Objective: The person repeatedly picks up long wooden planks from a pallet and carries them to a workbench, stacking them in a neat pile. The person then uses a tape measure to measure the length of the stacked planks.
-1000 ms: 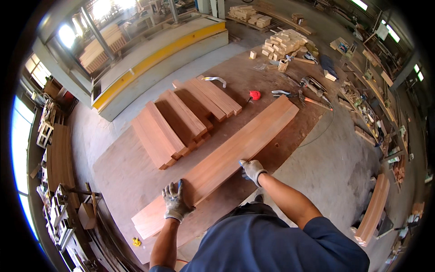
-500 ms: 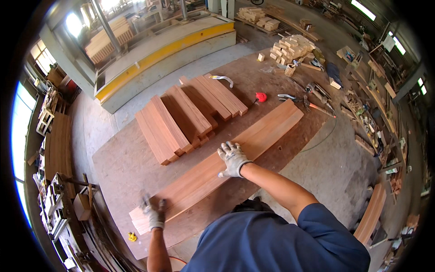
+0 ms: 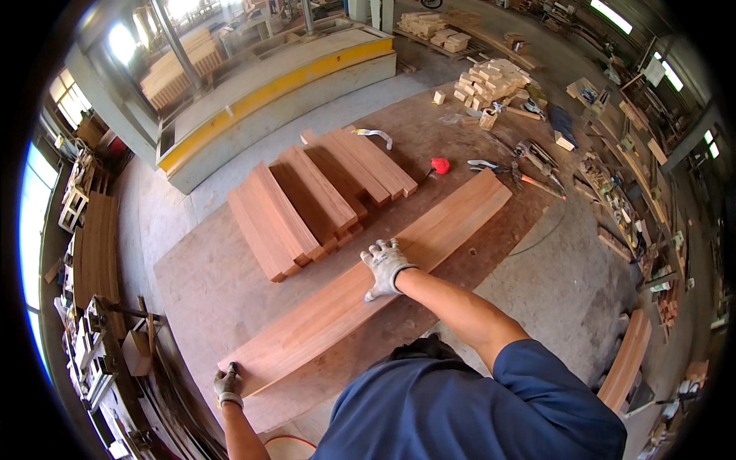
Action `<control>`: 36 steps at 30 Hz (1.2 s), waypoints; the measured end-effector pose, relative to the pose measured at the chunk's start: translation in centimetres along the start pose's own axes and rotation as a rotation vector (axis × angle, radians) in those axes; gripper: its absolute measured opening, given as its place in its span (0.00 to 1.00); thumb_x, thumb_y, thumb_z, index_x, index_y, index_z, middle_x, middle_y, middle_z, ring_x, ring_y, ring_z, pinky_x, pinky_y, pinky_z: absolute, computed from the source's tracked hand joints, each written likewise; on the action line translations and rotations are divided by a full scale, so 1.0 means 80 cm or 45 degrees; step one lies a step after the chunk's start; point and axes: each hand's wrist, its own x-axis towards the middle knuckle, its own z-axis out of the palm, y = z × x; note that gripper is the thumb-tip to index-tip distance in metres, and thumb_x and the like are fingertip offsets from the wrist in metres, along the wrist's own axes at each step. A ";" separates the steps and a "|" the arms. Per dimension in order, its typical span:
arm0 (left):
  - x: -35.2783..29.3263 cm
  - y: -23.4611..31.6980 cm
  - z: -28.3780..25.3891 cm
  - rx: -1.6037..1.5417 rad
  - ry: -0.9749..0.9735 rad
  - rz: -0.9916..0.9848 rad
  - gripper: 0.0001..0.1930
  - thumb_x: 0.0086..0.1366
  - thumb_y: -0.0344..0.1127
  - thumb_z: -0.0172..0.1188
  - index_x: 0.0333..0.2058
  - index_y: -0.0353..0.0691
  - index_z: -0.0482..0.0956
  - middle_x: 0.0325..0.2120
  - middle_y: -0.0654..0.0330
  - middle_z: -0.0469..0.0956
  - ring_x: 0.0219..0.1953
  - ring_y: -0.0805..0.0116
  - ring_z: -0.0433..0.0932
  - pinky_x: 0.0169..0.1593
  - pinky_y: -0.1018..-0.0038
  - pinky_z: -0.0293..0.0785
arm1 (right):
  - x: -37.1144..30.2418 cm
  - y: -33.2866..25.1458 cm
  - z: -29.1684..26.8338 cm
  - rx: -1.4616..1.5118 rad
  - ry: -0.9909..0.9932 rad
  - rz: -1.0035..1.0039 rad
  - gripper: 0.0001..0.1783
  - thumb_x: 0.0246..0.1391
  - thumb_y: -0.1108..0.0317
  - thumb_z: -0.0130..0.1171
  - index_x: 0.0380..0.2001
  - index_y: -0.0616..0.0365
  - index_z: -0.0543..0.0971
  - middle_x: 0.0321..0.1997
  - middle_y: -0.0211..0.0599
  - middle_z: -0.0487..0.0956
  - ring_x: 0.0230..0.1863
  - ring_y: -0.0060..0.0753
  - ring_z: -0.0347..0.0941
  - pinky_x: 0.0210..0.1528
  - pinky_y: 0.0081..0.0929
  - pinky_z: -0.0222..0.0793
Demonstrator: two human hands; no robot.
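A long reddish-brown wooden board (image 3: 314, 322) lies slantwise on the worktable (image 3: 195, 295), nearest to me. Both of my hands wear pale, worn work gloves. At the board's near left end, my left hand (image 3: 228, 383) is closed on the corner, its dark fingertips at the edge. My right hand (image 3: 386, 268) rests open on the board's upper face around mid-length, fingers spread. Beyond the board sits a stack of shorter reddish timber pieces (image 3: 264, 218), some raised above others. Neither hand touches that stack.
Past the board's far end lie a red tape measure (image 3: 439, 165), pliers (image 3: 484, 165) and a hammer (image 3: 537, 184). Small pale blocks (image 3: 491, 80) are heaped farther back. A yellow-edged machine bed (image 3: 284, 88) stands behind the table. Cluttered racks (image 3: 88, 345) line the left.
My left hand has slid left off the board's top face to its left end and closed there. My right hand has shifted slightly left and stays spread on the board.
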 end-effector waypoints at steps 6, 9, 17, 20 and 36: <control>0.011 -0.019 0.005 -0.171 -0.037 -0.010 0.21 0.57 0.45 0.74 0.17 0.42 0.72 0.13 0.68 0.68 0.18 0.76 0.60 0.22 0.71 0.60 | 0.001 -0.001 0.004 -0.022 0.021 -0.002 0.61 0.35 0.29 0.67 0.67 0.54 0.62 0.68 0.44 0.64 0.72 0.47 0.54 0.71 0.52 0.47; -0.006 0.013 0.009 -0.102 -0.019 -0.069 0.20 0.57 0.44 0.74 0.17 0.42 0.72 0.13 0.68 0.68 0.18 0.76 0.61 0.21 0.71 0.61 | -0.001 0.002 0.005 -0.014 0.011 0.014 0.60 0.35 0.30 0.67 0.67 0.54 0.62 0.68 0.44 0.64 0.72 0.48 0.53 0.72 0.53 0.46; 0.008 -0.031 -0.011 -0.031 -0.123 0.056 0.20 0.60 0.45 0.71 0.18 0.41 0.74 0.14 0.69 0.69 0.19 0.77 0.63 0.22 0.72 0.60 | 0.001 0.001 0.006 0.033 0.024 0.014 0.60 0.34 0.30 0.68 0.67 0.54 0.62 0.68 0.44 0.64 0.72 0.48 0.53 0.72 0.54 0.45; 0.017 -0.048 -0.005 -0.215 -0.137 -0.074 0.19 0.62 0.45 0.69 0.18 0.42 0.73 0.13 0.71 0.68 0.18 0.78 0.61 0.21 0.72 0.58 | 0.000 -0.002 0.002 0.038 0.023 0.018 0.60 0.34 0.31 0.69 0.67 0.54 0.62 0.68 0.44 0.64 0.72 0.48 0.53 0.72 0.54 0.45; 0.021 -0.031 0.002 -0.279 -0.144 -0.023 0.15 0.65 0.36 0.65 0.20 0.45 0.71 0.14 0.72 0.66 0.16 0.79 0.59 0.18 0.74 0.56 | -0.002 0.002 0.001 0.050 0.009 0.005 0.60 0.35 0.32 0.68 0.67 0.55 0.62 0.69 0.46 0.63 0.73 0.49 0.52 0.73 0.53 0.44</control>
